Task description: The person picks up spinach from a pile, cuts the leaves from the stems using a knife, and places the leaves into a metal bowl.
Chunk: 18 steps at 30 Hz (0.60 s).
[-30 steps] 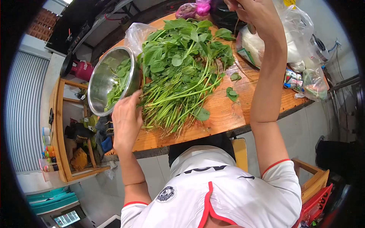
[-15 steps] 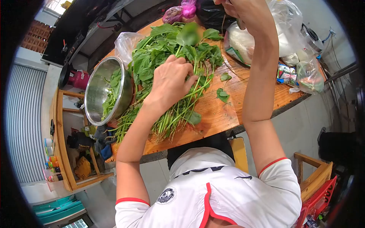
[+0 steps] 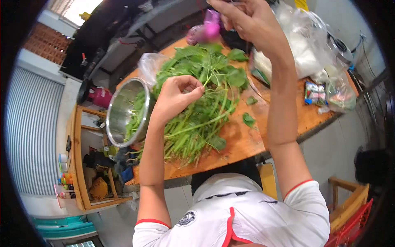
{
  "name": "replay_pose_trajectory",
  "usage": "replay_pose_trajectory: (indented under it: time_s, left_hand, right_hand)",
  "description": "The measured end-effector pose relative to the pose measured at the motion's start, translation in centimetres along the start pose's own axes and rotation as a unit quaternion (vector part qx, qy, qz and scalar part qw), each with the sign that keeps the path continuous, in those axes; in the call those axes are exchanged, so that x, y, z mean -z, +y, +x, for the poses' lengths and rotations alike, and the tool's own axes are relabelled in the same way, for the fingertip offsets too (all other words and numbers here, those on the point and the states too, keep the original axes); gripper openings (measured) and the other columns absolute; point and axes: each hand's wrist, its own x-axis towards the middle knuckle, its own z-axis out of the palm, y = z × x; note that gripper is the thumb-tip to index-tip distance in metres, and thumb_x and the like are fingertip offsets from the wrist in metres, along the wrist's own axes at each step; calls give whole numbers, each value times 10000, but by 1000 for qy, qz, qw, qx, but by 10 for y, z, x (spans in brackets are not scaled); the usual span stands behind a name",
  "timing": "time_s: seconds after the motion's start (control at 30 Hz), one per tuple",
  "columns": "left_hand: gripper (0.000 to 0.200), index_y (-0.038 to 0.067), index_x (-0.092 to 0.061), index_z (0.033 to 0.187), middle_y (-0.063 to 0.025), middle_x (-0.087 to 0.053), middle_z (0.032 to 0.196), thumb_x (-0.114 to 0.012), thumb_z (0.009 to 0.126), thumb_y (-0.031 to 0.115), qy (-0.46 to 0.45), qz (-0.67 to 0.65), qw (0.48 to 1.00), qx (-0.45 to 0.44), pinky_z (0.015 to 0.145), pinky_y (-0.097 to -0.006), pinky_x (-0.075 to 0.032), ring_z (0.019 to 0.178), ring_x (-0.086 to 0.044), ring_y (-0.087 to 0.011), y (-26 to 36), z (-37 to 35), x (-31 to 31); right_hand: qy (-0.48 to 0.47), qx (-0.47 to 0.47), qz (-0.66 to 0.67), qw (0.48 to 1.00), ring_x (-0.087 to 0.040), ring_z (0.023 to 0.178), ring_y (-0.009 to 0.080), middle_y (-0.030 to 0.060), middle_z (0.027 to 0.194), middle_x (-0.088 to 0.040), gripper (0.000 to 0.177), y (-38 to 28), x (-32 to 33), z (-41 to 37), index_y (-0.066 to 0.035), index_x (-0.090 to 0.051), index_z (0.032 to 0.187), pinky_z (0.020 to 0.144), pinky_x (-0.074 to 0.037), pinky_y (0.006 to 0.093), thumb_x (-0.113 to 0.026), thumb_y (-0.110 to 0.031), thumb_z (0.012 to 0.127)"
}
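Note:
My left hand (image 3: 179, 96) is closed in a pinch over a pile of leafy greens (image 3: 189, 138), its thumb and fingertips on a thin green stem (image 3: 208, 79). Cut stem ends and roots of the pile point toward me, and the leaves spread away from me. My right hand (image 3: 253, 24) is raised at the top of the view, beyond the pile, with its fingers curled. What it holds, if anything, I cannot make out. Left of the pile, a tilted steel bowl (image 3: 110, 119) contains some greens.
Loose leaves (image 3: 248, 119) lie on the wooden table (image 3: 242, 142). White plastic bags (image 3: 302, 55), a small packet (image 3: 315, 94) and a clear bag (image 3: 341, 94) sit at right. A pink bag (image 3: 212, 25) stands at the back. Below left is a wooden shelf (image 3: 78, 164).
My left hand has come up from lying over the stems and now pinches one stem. My right hand has shifted slightly left, still raised. The whole view has shifted a little.

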Motion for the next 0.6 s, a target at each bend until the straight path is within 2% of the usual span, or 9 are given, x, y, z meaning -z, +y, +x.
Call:
replay_pose_trajectory:
  time_s: [0.03,0.1,0.2,0.27,0.3,0.4,0.5,0.6]
  left_hand:
    - [131,-2,-624,844,-9,-620,766,-671,823,119,-1,-101,995,-9,629,-238,-469,662,-558,-85,-4,-5,11]
    - [140,-3,-627,867,-18,-633,795,-672,830,124,13,-189,981,-28,651,-230,-479,688,-600,-96,-3,-19,35]
    - [142,2,-616,895,-55,-633,834,-640,852,135,35,-314,947,-53,706,-252,-516,703,-638,-126,-9,-47,75]
    - [157,9,-615,908,-68,-636,853,-624,863,159,83,-345,930,-99,693,-268,-533,727,-649,-134,-14,-68,97]
    - [166,14,-611,929,-65,-635,867,-614,870,169,105,-360,918,-127,695,-291,-554,770,-658,-138,-11,-79,104]
    - [163,20,-609,945,-58,-630,869,-599,879,169,169,-419,880,-148,715,-301,-570,809,-661,-146,-5,-112,113]
    - [150,31,-607,961,-53,-626,890,-590,894,163,189,-407,881,-149,731,-302,-582,827,-659,-145,-24,-134,118]
    - [127,42,-604,967,-50,-641,861,-592,901,149,207,-412,876,-142,729,-299,-576,805,-661,-145,-40,-147,108]
  right_hand:
    - [5,7,12,1000,-419,511,7,-36,652,-521,246,4,-3,-2,-52,-611,1063,425,-285,175,-611,-244,908]
    - [29,21,-41,999,-533,635,43,15,732,-609,251,6,-5,1,-3,-620,1003,541,-400,191,-624,-231,900]
    - [20,5,-39,999,-508,633,31,5,753,-612,261,6,-12,2,-10,-622,1012,544,-377,183,-629,-243,895]
    - [-7,-13,-41,999,-497,627,25,0,759,-616,253,7,-15,2,-32,-628,1015,525,-348,178,-629,-254,893]
    - [22,-27,-65,997,-478,605,16,-13,738,-604,239,7,-21,3,-54,-632,1024,499,-308,176,-626,-254,894]
    - [-1,-65,-69,995,-410,532,10,-54,660,-530,224,6,-28,3,-81,-634,1041,472,-268,179,-625,-250,895]
    - [-24,-80,-60,995,-406,555,10,-57,668,-521,213,6,-46,0,-74,-631,1028,488,-277,177,-623,-242,897]
    - [-78,-56,-72,993,-444,610,11,-52,696,-533,213,11,-68,-5,-56,-621,1013,515,-302,177,-625,-235,898]
